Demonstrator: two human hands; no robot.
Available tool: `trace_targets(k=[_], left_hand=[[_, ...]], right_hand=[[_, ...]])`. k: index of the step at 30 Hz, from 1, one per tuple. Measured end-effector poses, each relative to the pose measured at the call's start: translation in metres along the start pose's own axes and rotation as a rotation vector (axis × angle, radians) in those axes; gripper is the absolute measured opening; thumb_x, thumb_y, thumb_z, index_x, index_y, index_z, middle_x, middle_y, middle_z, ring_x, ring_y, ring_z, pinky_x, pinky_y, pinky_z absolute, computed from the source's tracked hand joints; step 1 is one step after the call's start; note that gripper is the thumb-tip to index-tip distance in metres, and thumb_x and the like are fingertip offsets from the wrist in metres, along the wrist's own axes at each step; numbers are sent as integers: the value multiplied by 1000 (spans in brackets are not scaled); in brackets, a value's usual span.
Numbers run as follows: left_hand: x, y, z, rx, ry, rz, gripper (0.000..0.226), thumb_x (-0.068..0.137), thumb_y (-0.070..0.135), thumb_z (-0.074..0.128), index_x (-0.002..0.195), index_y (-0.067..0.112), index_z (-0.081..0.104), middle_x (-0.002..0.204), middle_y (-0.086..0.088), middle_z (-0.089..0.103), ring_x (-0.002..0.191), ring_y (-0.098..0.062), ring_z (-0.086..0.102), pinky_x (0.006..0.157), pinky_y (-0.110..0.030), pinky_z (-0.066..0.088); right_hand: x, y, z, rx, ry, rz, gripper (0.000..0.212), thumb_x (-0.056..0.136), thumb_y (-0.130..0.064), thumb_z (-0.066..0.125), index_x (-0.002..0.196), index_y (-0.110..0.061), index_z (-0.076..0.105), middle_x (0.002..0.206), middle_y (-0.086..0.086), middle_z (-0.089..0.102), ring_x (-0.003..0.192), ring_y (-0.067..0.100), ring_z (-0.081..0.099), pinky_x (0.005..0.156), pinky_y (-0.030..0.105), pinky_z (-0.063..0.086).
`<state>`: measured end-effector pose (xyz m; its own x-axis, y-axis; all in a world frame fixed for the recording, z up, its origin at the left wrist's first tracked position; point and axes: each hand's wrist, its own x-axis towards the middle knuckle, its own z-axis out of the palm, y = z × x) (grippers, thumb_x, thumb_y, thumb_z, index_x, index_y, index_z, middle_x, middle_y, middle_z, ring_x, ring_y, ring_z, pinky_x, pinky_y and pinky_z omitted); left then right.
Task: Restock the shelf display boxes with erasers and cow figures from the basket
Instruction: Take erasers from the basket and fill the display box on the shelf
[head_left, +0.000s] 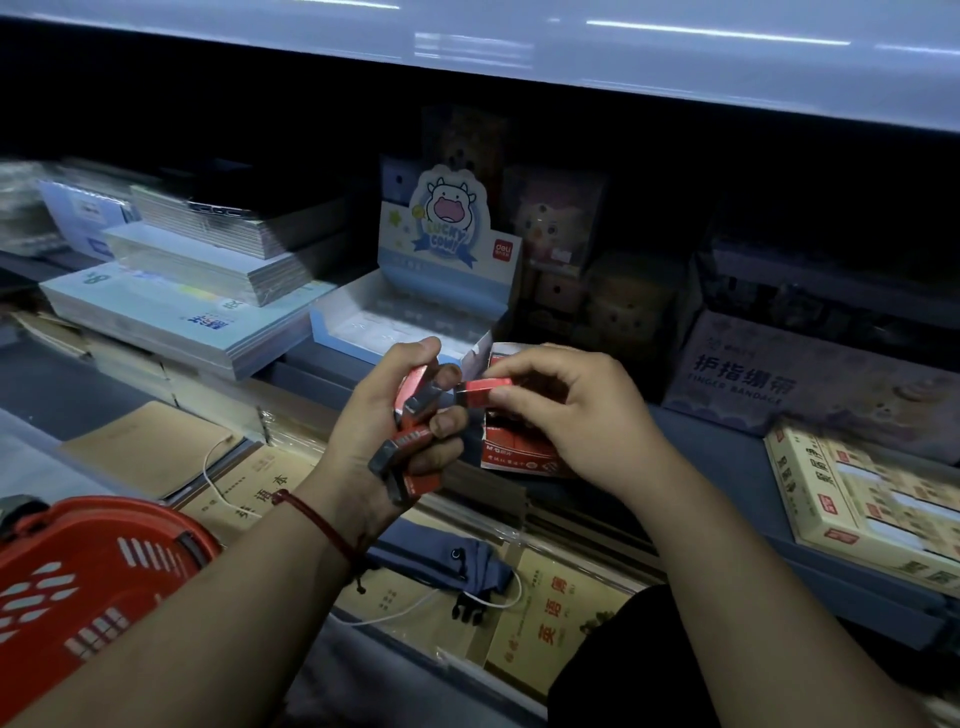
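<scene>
Left hand (395, 415) grips several erasers (415, 441); right hand (561, 410) pinches one eraser (485, 389).

Two hands work in front of the Lucky Cow display box (415, 317): the left hand (395, 441) grips about four red-sleeved erasers (413, 441), the right hand (566, 410) pinches one eraser (483, 391). One red eraser box (519, 452) sits just right of the cow box. One red basket (78, 582) lies far down-left.

L hand (400, 415) curled, palm up; R hand (558, 410) pinch grip, fingertips meeting L's.
</scene>
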<state>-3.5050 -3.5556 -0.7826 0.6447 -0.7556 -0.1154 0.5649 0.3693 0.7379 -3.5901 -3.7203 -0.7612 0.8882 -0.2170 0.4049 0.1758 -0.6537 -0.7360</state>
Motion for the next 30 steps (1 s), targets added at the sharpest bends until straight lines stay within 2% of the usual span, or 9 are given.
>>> trace_targets(k=[2,4,7,10,17,23,25,27,30], left_hand=[[0,-1,1,40,85,-40,37,84,48,68,67,20,52,56,2,43,35,-8,29,37,-19,14],[1,-1,1,31,157,-38,38,84,47,68,68,20,48,55,2,42,33,-8,27,35,-19,16],[2,1,-1,-2,175,-38,40,86,46,68,64,19,49,54,2,42,33,-8,26,37,-19,14],[1,1,-2,-57,103,-51,41,85,45,68,60,16,51,53,2,43,31,-7,28,36,-18,14],[5,-3,-8,-236,-198,-5,30,94,35,63,70,18,56,60,6,48,41,-5,40,29,-16,34],[8,-4,-11,-254,-245,11,27,95,34,61,75,18,52,61,6,49,42,-5,44,29,-15,34],[8,-4,-12,-250,-235,14,27,96,34,60,75,18,53,61,7,50,42,-4,44,29,-15,34],[8,-4,-11,-255,-227,21,26,97,33,59,77,19,52,61,7,50,42,-4,45,29,-15,34],[9,-4,-11,-253,-220,22,26,97,33,59,77,19,52,62,7,50,43,-4,45,29,-15,34]], right_hand=[[1,4,-2,91,38,124,14,92,-14,71,101,-22,78,82,-8,74,76,6,69,78,28,57],[2,6,-5,182,88,223,15,94,-13,69,102,-21,77,74,5,74,67,15,70,72,31,59],[1,5,-9,291,127,287,12,96,-9,66,101,-12,76,74,13,75,70,28,74,74,34,61],[0,3,-11,353,145,329,12,97,-6,64,102,-7,74,75,17,75,77,36,74,77,38,63],[1,0,-10,409,139,359,9,96,-2,63,101,-6,70,78,14,75,77,30,77,78,41,62],[0,0,-10,475,159,418,9,93,4,63,96,-5,63,75,7,71,79,32,77,81,43,60],[0,1,-12,427,168,427,8,92,1,65,95,-6,63,76,9,73,77,30,77,77,41,61],[-1,1,-14,296,186,419,7,91,-4,67,94,-10,65,83,13,74,73,24,75,65,34,58],[0,2,-17,105,252,416,9,90,-15,71,97,-19,66,83,3,74,68,10,69,58,25,48]])
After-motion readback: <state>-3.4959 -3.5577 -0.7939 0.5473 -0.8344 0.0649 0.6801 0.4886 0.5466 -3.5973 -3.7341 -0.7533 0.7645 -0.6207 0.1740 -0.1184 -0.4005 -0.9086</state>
